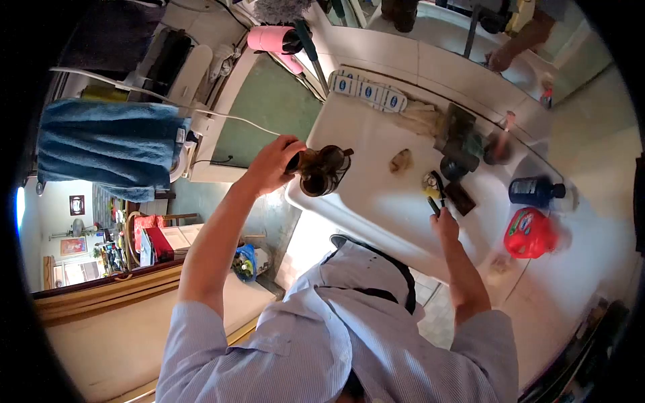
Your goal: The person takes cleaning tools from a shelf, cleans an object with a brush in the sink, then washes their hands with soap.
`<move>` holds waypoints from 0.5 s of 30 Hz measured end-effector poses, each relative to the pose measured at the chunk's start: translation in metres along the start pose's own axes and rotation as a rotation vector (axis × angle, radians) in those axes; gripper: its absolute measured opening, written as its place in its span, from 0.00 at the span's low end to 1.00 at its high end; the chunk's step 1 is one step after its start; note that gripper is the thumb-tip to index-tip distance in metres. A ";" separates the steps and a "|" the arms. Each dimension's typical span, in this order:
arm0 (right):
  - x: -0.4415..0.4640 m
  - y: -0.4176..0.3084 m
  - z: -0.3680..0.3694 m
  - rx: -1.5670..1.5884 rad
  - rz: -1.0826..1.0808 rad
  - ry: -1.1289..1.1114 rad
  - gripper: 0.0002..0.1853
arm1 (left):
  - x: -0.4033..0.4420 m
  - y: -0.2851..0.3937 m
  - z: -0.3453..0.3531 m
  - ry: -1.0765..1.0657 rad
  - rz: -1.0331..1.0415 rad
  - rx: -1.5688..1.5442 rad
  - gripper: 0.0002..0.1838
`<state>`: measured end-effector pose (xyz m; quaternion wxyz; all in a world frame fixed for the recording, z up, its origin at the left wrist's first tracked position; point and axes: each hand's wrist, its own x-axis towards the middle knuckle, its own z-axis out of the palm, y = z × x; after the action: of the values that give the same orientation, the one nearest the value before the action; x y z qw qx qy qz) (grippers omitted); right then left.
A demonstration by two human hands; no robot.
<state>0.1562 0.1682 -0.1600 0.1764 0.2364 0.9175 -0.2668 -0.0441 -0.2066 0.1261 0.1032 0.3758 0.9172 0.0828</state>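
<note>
My left hand [274,163] grips a dark brown, shiny holder [321,176] with several round cup-like openings, raised over the left end of the white sink [363,201]. Over the basin to the right, my right hand [445,225] is closed around a slim dark-handled tool [434,205]. The tool's far end lies by a round metallic spot with something yellow [431,185]; its exact kind is too small to make out. A dark rectangular piece [460,199] lies close to the right hand. Between the hands, a small brownish item [401,161] rests in the basin.
A black faucet [460,144] stands at the back. On the right ledge are a dark blue bottle [535,191] and a red jug [529,233]. A patterned white-blue packet [368,91] lies at the back rim. A pink hair dryer [270,39] and blue towel [111,144] are left.
</note>
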 end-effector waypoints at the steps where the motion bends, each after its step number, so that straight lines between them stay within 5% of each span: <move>1: -0.001 -0.005 0.002 0.034 -0.056 -0.035 0.20 | 0.002 0.001 -0.003 -0.018 0.008 0.038 0.36; 10: -0.029 -0.145 -0.029 0.508 -0.405 -0.028 0.23 | 0.015 -0.015 0.002 0.073 0.213 0.136 0.33; 13: -0.031 -0.193 -0.053 0.434 -0.378 -0.148 0.27 | 0.013 -0.015 0.006 0.069 0.220 0.110 0.33; 15: -0.015 -0.209 -0.039 0.440 -0.518 -0.025 0.31 | 0.008 -0.016 0.009 0.041 0.209 0.083 0.33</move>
<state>0.0499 0.0293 -0.0374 0.0586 0.0245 0.8652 -0.4974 -0.0583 -0.2119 0.1131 0.0598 0.4714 0.8776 0.0628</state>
